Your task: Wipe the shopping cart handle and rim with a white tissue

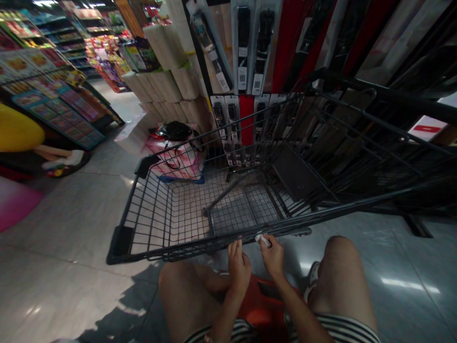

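I am squatting or sitting low over a red stool [260, 309], knees apart, in front of a black wire shopping cart [153, 209]. My left hand [238, 267] rests with its fingers closed on the cart's near rim bar. Beside it, my right hand [272, 256] is closed on a small white wad, perhaps a cloth or tissue [263, 239], pressed against the same bar. The cart's basket looks empty.
A display rack of packaged black items [250, 52] stands behind the cart. Stacked pale boxes [167, 71] and a pink bag [182, 157] sit to the left. Shelves of colourful goods [46, 90] line the far-left aisle. The tiled floor [53, 267] is glossy.
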Available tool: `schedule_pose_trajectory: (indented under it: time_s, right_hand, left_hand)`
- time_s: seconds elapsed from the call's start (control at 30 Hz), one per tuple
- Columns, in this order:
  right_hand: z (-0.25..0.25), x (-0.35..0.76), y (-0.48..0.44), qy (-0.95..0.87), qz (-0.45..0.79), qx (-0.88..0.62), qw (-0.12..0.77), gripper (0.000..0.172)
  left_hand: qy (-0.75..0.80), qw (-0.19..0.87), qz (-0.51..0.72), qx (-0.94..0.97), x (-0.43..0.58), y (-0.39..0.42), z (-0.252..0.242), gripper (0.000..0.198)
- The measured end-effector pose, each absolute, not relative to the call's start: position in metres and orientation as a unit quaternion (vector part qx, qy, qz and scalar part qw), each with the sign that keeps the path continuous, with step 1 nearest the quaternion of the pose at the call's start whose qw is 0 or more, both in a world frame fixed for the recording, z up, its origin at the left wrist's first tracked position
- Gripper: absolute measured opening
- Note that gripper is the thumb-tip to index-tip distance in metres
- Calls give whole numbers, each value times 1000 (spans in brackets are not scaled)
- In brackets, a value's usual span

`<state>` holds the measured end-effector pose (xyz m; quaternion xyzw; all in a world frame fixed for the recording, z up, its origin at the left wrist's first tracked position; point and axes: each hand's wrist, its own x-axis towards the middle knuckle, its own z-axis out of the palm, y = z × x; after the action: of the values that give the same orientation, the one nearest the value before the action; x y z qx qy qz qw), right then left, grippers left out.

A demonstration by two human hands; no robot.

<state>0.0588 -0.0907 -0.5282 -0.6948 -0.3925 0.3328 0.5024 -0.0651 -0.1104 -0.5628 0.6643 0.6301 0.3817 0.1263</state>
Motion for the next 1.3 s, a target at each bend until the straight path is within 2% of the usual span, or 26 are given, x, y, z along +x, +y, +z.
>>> schedule_pose_trajectory:
  time_s: [0.27, 0.57, 0.97, 1.3]
  right_hand:
    - [-536, 65, -112, -377, 314, -711, 503, 29]
    - [-515, 45, -99, -393, 313, -679, 536, 29]
    - [-529, 40, -91, -427, 333, -668, 510, 17]
    - [-544, 47, -110, -379, 369, -685, 501, 22]
  left_hand:
    - [635, 124, 373, 665, -68, -116, -568, 56]
    - [630, 105, 373, 673, -68, -119, -569, 55]
    - [626, 85, 372, 680, -73, -119, -576, 52]
    - [626, 104, 365, 681, -72, -117, -569, 61]
